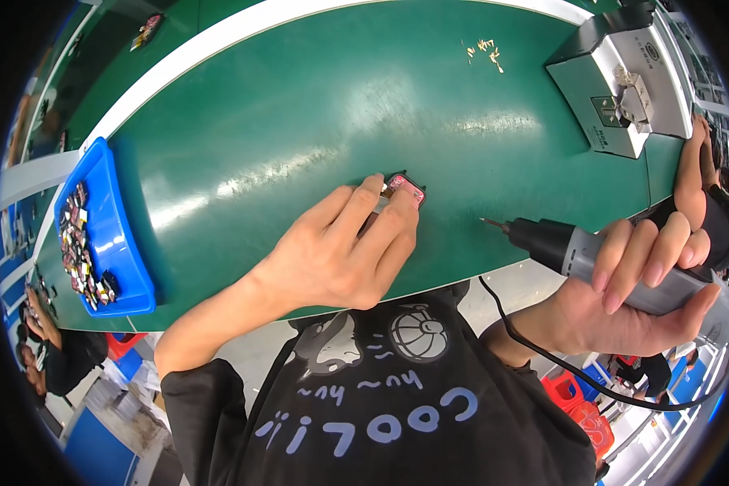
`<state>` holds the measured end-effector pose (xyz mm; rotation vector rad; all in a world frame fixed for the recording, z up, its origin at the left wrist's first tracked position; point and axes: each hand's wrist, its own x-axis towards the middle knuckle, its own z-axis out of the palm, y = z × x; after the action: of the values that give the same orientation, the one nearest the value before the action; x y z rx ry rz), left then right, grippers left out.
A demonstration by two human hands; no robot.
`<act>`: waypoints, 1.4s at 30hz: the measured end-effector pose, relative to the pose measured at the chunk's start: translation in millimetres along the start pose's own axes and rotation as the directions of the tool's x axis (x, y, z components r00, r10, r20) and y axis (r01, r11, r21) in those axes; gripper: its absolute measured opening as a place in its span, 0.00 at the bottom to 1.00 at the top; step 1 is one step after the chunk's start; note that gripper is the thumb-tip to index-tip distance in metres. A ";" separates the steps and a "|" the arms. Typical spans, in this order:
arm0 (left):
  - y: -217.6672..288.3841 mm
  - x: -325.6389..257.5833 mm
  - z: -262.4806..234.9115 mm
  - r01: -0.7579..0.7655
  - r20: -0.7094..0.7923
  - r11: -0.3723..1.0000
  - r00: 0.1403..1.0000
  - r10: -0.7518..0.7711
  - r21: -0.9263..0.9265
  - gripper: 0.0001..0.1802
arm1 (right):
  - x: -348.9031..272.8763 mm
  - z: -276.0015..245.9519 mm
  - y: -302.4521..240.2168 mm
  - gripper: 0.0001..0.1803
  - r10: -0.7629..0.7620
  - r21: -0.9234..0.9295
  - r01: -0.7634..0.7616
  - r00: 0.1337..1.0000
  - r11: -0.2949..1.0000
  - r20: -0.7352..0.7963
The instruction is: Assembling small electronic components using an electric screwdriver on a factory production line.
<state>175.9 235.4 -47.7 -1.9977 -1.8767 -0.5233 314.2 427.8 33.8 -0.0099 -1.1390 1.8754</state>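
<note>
My left hand [344, 243] holds a small black-framed part with a pink patterned face [407, 188] down on the green table [300, 105]. Its fingertips close around the part and cover some of it. In my right hand [636, 275] is a grey and black electric screwdriver [547, 243], gripped by its body. The bit points left toward the small part, a gap apart from it and raised off the table. A black cord [575, 368] runs from the screwdriver's back end and loops below my right wrist.
At the left stands a blue bin [125, 243] with many small dark parts. A little heap of brass-coloured screws [486, 53] lies at the far right. Beyond my right hand is a white and black box [591, 89]. Other people's arms [690, 174] show at both sides.
</note>
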 end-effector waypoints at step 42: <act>5.0 -4.4 3.8 -0.048 0.003 0.999 0.999 0.048 0.019 0.09 | -14.9 24.5 45.8 0.20 0.127 -0.129 -0.110 0.982 0.986 0.137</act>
<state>180.7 233.2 -53.1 -2.0264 -1.8239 -0.4881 280.8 393.1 9.3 -0.0097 -1.3773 1.9345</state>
